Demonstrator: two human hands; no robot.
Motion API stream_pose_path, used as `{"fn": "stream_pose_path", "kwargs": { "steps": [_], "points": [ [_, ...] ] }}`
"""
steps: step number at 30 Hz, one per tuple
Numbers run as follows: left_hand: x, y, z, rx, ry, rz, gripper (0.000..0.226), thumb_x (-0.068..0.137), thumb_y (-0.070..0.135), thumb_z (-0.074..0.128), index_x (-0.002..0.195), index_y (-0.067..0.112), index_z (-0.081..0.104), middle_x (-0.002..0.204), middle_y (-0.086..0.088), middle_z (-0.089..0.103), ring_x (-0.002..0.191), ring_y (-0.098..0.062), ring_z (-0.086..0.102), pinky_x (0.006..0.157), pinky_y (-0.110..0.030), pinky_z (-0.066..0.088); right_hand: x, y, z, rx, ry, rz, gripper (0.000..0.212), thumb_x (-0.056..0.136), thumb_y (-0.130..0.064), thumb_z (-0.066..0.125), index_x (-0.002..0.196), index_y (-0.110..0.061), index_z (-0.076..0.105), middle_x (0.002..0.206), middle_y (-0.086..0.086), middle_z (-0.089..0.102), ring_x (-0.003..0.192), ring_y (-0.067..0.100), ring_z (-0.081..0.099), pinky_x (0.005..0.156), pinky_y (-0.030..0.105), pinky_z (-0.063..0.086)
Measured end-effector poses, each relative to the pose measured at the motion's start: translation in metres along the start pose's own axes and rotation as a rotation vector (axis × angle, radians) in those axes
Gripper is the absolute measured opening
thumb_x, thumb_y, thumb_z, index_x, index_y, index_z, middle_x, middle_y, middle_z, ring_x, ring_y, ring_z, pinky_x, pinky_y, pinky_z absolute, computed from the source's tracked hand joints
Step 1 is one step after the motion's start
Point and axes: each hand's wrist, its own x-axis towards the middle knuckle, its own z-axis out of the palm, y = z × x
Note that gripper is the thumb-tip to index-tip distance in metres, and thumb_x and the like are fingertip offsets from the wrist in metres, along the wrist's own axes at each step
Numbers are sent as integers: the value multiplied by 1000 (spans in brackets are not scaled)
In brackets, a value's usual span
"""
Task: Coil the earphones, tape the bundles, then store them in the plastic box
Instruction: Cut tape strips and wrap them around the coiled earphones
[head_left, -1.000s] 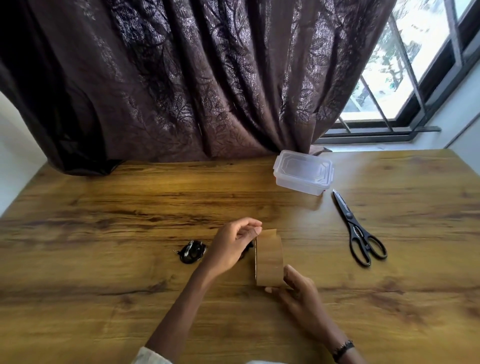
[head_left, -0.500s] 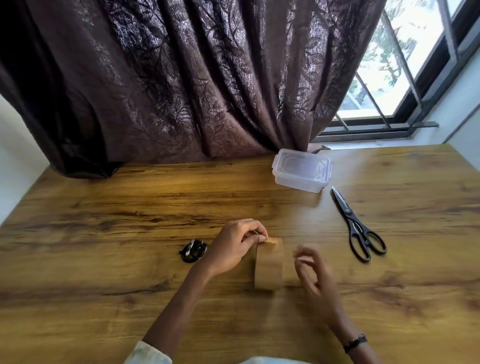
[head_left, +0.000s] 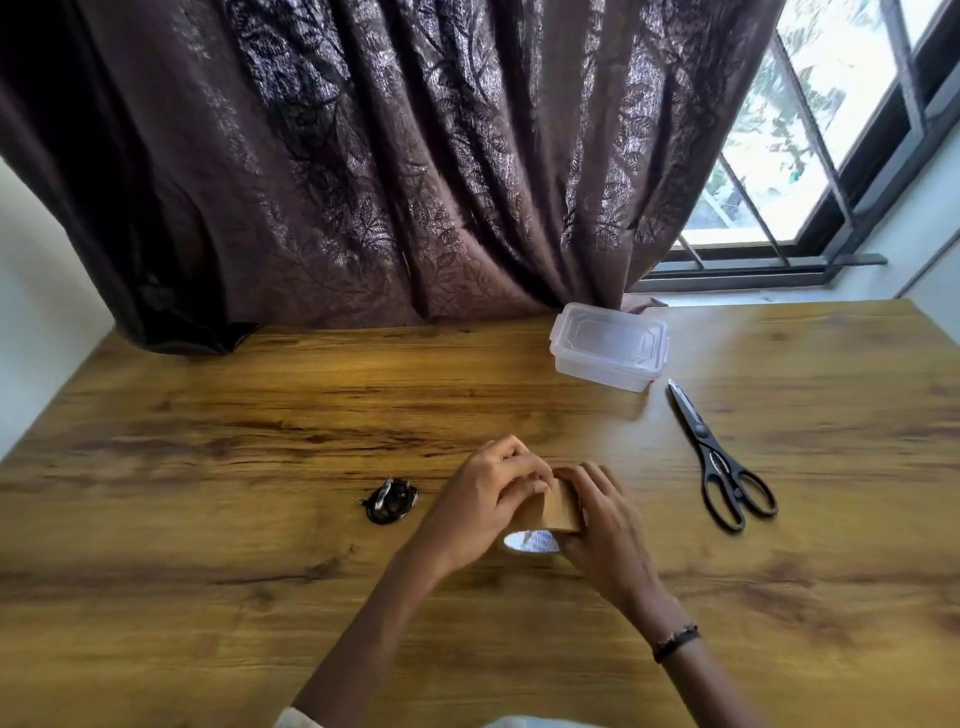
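Observation:
A roll of brown tape (head_left: 558, 512) stands on edge at the middle of the wooden table (head_left: 208, 597). My left hand (head_left: 478, 506) curls over its left side, fingertips at the top of the roll. From the right, my right hand (head_left: 605, 530) grips the roll, with fingers bent over the top. A coiled bundle of black earphones (head_left: 390, 501) lies on the table just left of my left hand, untouched. The clear plastic box (head_left: 610, 345), lid on, sits at the back of the table near the curtain.
Black scissors (head_left: 719, 465) lie to the right of my hands, blades pointing toward the plastic box. A dark brown curtain (head_left: 389, 156) hangs along the table's far edge, and a window (head_left: 810, 130) is at the upper right.
My right hand let go of the tape's near end, lifted, then came back onto the right side of the roll. The roll now stands a little more tilted between both hands.

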Motion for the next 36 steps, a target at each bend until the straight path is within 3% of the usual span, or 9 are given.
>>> {"fn": "stream_pose_path", "kwargs": {
  "steps": [4,8,12,16,20,28,31,36],
  "points": [
    [-7,5,-1,-130,172,-147,28,101,21,44,121,27,61,99,8,62,94,0,59,83,-14,47,-2,-15,5,-130,76,139,51,59,-22,81,103,-17,56,98,-4,56,87,18,54,54,22,43],
    [-12,15,8,-136,265,-349,26,94,44,50,100,24,64,95,12,63,86,-1,59,73,-13,48,-3,-25,5,-192,57,175,50,61,-20,81,103,-18,55,96,-5,55,85,17,53,54,20,38],
    [-16,18,25,42,295,-336,39,79,58,60,96,23,63,93,14,55,88,-3,53,78,-18,46,-5,-36,6,-196,51,219,43,72,-22,77,109,-16,55,99,-4,55,86,15,50,62,19,42],
    [-14,20,29,176,353,-259,15,86,35,65,91,21,63,91,11,56,89,-7,54,82,-26,48,-8,-43,6,-129,12,274,48,80,-34,72,120,-20,51,106,-7,54,94,11,47,70,17,38],
    [-11,18,23,131,351,-283,5,89,24,64,85,21,63,87,14,57,84,-4,55,77,-20,47,-13,-47,4,-83,-33,307,58,77,-37,72,127,-22,47,111,-7,50,101,11,46,72,18,37],
    [7,7,-2,-342,85,-479,4,84,9,70,84,12,69,74,8,67,56,8,57,59,-10,47,-18,-44,2,35,-66,331,59,77,-37,73,128,-21,49,107,-7,48,98,12,47,79,23,43],
    [12,2,-10,-322,-30,-437,3,85,10,69,86,12,68,72,7,66,55,10,56,58,-6,43,-19,-39,2,67,-79,323,61,78,-40,73,130,-21,49,110,-7,48,100,12,49,81,26,46],
    [16,0,-14,-219,-77,-389,4,86,13,68,89,10,69,74,5,67,59,6,58,59,-9,45,-23,-38,6,98,-53,327,61,77,-44,74,129,-26,49,108,-10,48,97,11,49,78,26,47]
  ]
}}
